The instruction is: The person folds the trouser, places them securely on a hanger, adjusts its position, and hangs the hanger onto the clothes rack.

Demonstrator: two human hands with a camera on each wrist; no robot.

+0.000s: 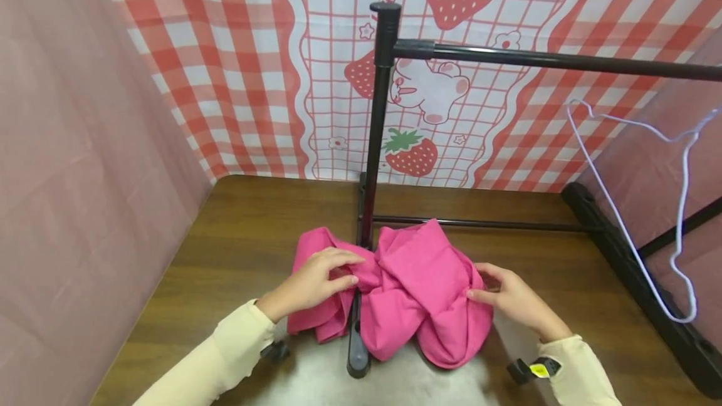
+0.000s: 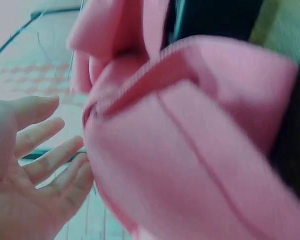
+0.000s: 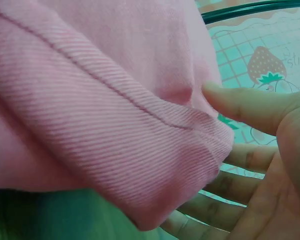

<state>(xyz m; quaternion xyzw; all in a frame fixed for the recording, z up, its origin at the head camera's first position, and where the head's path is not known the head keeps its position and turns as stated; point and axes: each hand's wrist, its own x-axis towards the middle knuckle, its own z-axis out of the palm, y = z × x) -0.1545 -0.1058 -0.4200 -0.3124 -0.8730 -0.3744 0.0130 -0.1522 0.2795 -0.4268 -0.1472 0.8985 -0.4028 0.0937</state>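
Note:
A bright pink garment (image 1: 417, 268) lies bunched on the table, draped across the left foot of a black clothes rack (image 1: 379, 111). A ribbed band with a seam (image 3: 110, 110) shows close up in the right wrist view. At the garment's left part is my left hand (image 1: 316, 281), its fingers loosely extended over the cloth; in the left wrist view the fingertips are right at the cloth's edge. My right hand (image 1: 516, 299) is at the garment's right side, thumb at the near face and relaxed fingers behind the edge in the right wrist view.
A pale wire hanger (image 1: 679, 205) stands at the right, overlapping the rack's right foot (image 1: 637, 268). Across the top runs the rack's black rail (image 1: 536, 61). Behind the wooden table (image 1: 254, 218) hangs a strawberry-print curtain (image 1: 248, 67); pink cloth (image 1: 84, 143) covers the left side.

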